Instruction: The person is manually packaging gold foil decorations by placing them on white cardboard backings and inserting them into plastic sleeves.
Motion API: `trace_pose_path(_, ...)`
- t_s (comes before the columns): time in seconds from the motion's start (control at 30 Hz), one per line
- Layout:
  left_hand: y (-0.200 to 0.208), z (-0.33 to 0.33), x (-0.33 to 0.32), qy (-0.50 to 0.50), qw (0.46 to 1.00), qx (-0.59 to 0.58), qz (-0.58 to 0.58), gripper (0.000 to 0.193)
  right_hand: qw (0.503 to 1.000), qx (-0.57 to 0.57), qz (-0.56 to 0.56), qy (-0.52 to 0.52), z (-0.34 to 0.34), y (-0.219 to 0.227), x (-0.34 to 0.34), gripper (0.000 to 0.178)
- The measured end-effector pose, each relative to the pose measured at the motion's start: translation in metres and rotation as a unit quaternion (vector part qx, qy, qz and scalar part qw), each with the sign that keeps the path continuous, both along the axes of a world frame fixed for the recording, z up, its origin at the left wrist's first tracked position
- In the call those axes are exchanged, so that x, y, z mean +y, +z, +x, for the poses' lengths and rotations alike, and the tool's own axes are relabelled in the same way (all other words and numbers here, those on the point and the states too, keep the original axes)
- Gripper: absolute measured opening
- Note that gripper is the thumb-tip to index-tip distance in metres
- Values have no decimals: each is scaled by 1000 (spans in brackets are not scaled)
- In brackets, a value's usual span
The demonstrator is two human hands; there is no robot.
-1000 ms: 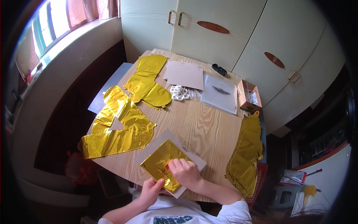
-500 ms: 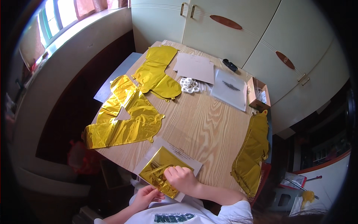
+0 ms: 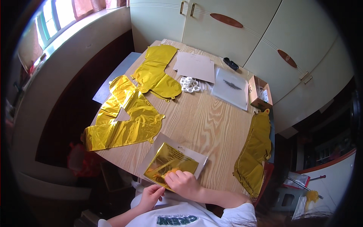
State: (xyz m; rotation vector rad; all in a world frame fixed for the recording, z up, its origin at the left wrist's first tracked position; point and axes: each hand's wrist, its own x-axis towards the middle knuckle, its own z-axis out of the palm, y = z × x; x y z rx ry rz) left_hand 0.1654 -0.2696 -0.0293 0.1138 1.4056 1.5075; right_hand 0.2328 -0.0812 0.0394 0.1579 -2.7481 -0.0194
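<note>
Gold folded foil [image 3: 172, 163] at table [image 3: 211, 125] near edge, both hands gripping; mid-table bare.

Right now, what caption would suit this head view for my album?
Both hands, right hand and left hand, work a folded gold foil balloon at a wooden table.

Right hand [image 3: 184, 184] covers the near corner of the folded gold foil balloon [image 3: 170, 163], so its grip there can't be told, and left hand [image 3: 151, 196] sits below the table [image 3: 211, 125] edge w/ fingertips hidden. Small black object [image 3: 230, 63] by the cupboard too small to identify; open cardboard box [image 3: 259, 92] contents unclear. Gold balloon [image 3: 254, 153] on the right hangs off the table, lower part lost in shadow.
</note>
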Motion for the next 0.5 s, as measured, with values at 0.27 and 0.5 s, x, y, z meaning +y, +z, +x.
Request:
trace_pose_path(0.27, -2, 13, -2, 97, 978, -168, 80, 15, 999, -22, -43, 7, 3, 0, -1, 11)
trace_pose_path(0.5, -5, 17, -2, 89, 972, -211, 62, 15, 999, -22, -42, 23, 10, -9, -9, 10)
